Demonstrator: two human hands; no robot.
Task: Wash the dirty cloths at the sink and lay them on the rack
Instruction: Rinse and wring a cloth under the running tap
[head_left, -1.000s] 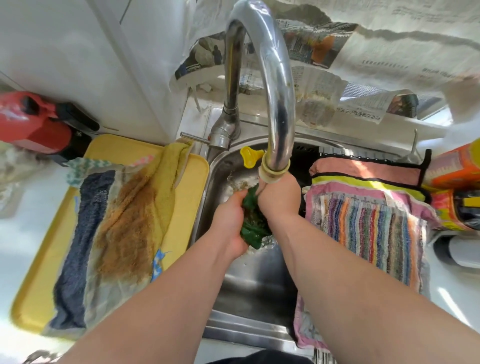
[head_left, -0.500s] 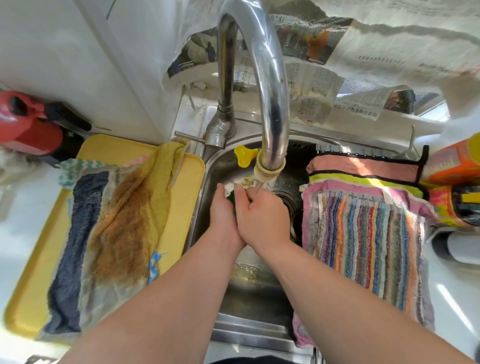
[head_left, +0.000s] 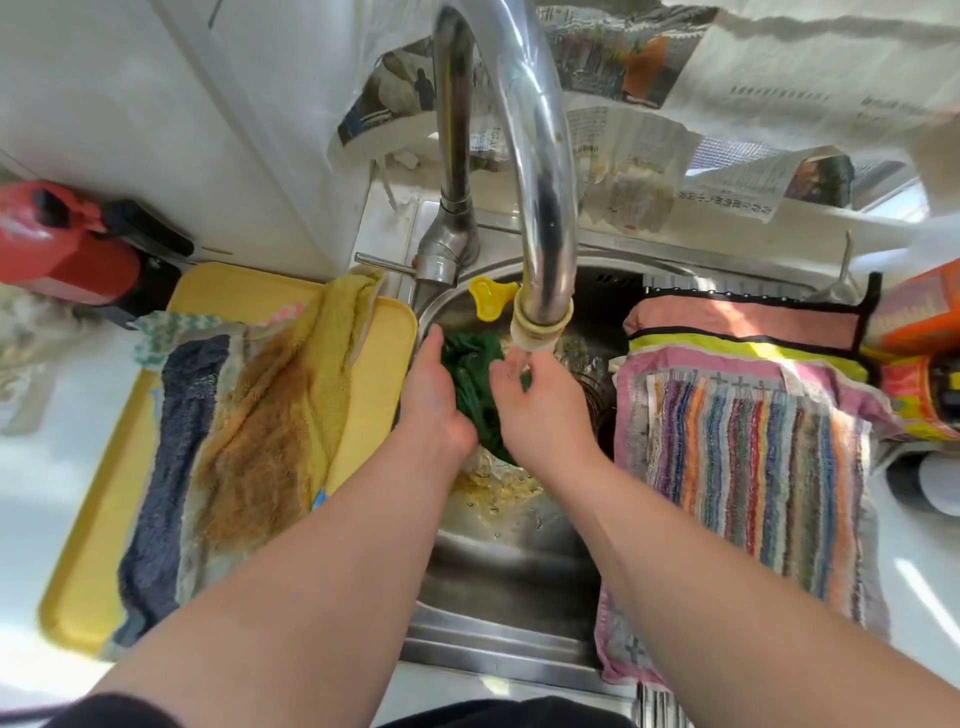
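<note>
The green cloth (head_left: 470, 387) was in the sink (head_left: 511, 577), bunched between the two hands directly below the tap outlet (head_left: 543, 326). The left hand (head_left: 434, 397) lay against the left side of the cloth, back facing up. Its fingers were straight and held together, pressing on the fabric; the thumb was hidden. The right hand (head_left: 543, 410) was on the right side of the cloth. Its fingers (head_left: 511, 366) were curled down onto the fabric and gripped it. A thin stream of water fell from the outlet onto those fingers. Yellowish residue lay on the sink floor just below the wrists.

The curved steel spout (head_left: 540, 171) rose from a base at the rear rim of the sink, with a lever (head_left: 383, 262) projecting to the left. A small yellow plastic part (head_left: 487, 301) sat at the rear wall of the bowl, just beside the outlet.

Left of the sink, a yellow tray (head_left: 98, 525) carried the unwashed items. These were a navy cloth (head_left: 166, 467) and a yellow towel (head_left: 275, 431) with a large brown stain, overlapping each other. A red container (head_left: 62, 244) stood behind the tray.

Right of the hands, cloths lay flat across the rack (head_left: 691, 285), of which only the rear edge showed. A multicoloured striped cloth (head_left: 758, 467) lay on top of a pink one. A peach cloth (head_left: 743, 322) with black edging lay behind them. Orange packages (head_left: 924, 317) stood at the far right. Newspaper sheets (head_left: 779, 78) covered the wall behind the tap.
</note>
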